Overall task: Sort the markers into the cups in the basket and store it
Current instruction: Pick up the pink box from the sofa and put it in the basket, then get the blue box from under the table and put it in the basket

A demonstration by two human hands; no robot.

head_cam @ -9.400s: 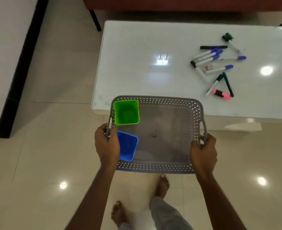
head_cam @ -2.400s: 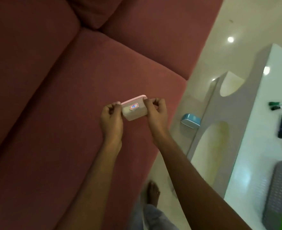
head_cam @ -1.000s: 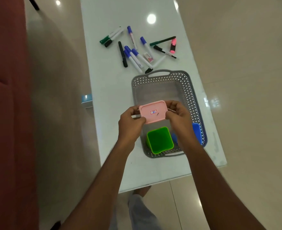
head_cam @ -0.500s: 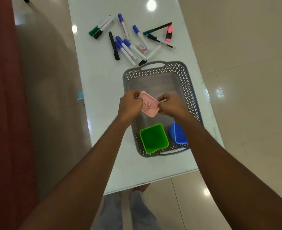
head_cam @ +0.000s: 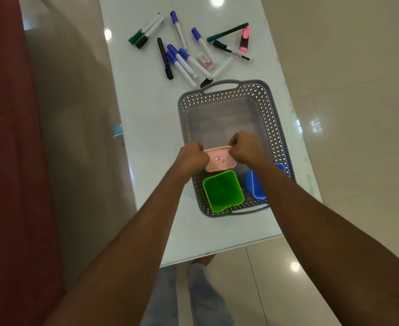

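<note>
Now: pink cup (head_cam: 219, 161) gripped at both ends, left hand (head_cam: 193, 158) on one end, right hand (head_cam: 245, 149) on the other, fingers curled over it. Its flat stickered face is turned up toward me, so I read it as inverted or tipped; the mouth is out of sight. It hangs low inside the basket (head_cam: 271, 109), just beyond the green cup (head_cam: 223, 190). Whether it touches the basket floor I cannot tell.

The two-handed hold makes sense: the cup probably needs turning upright and seating in the gap, and a grip at each end controls that roll.

Green cup stands upright at the basket's near left corner. Blue cup (head_cam: 256, 187) is at the near right corner, leaning, partly behind my right forearm; likely it wants straightening.

Basket lies on the near half of the worktop (head_cam: 146, 114), close to the right edge. Markers (head_cam: 189, 57) lie scattered at the far end, none in any cup: blue, black and green caps, plus one pink highlighter (head_cam: 244, 40). My guess is that grouping the cups near me leaves the basket's far end free. Sorting not yet begun.
</note>
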